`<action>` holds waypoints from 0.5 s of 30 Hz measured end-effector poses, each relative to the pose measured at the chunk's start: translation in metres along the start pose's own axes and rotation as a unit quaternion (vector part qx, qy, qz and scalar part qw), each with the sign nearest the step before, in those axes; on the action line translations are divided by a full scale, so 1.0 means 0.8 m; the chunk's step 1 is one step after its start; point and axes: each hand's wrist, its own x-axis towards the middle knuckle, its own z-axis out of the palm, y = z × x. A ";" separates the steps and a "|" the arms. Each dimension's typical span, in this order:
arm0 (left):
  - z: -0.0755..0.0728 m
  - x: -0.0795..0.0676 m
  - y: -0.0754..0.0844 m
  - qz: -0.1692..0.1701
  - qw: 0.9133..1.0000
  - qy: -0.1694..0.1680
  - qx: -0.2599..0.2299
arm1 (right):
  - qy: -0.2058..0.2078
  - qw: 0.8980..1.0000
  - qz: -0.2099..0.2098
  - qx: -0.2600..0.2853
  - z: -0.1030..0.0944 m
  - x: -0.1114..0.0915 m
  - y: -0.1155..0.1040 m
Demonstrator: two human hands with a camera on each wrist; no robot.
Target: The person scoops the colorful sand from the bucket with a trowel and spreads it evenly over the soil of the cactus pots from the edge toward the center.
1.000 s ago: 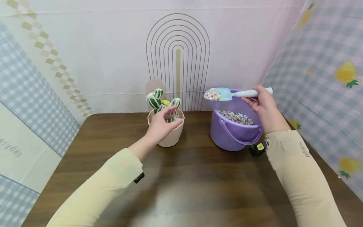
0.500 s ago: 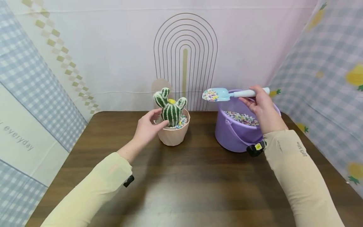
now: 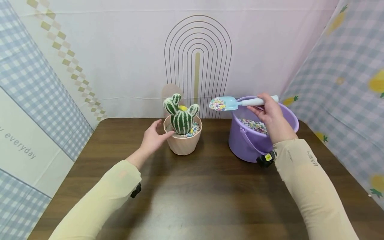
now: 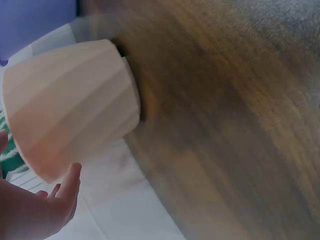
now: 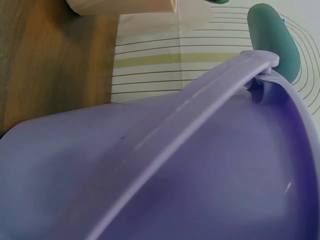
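My right hand [image 3: 272,116] grips the white handle of a light blue scoop [image 3: 231,103], whose blade carries small multicoloured pebbles [image 3: 217,104]. The scoop is level, its tip left of the purple bucket [image 3: 246,143] and above the table. A green knitted cactus [image 3: 181,122] with white stripes and a yellow top stands upright in a pale pink pot [image 3: 183,146]. Similar pebbles [image 3: 192,130] lie on the pot's right side. My left hand [image 3: 152,138] is at the pot's left rim, thumb and fingers spread; contact is unclear. The left wrist view shows the ribbed pot [image 4: 75,100] close up.
More pebbles [image 3: 254,125] partly fill the bucket, whose handle [image 3: 252,144] hangs down in front. The brown wooden table [image 3: 192,193] ends at a white patterned cloth backdrop [image 3: 132,66]. A checked cloth [image 3: 336,110] rises on the right.
My left hand has moved from in front of the cactus to the pot's left rim. My right hand has shifted the loaded scoop slightly left and down. The head view has turned slightly left.
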 end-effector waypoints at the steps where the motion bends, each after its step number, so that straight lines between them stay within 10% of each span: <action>1: 0.002 0.000 -0.002 -0.005 1.000 -0.006 -0.001 | 0.001 1.000 -0.001 -0.002 0.000 0.000 0.001; 15: 0.007 0.025 -0.011 -0.022 0.992 -0.066 -0.104 | 0.001 1.000 -0.012 -0.027 -0.002 -0.004 0.008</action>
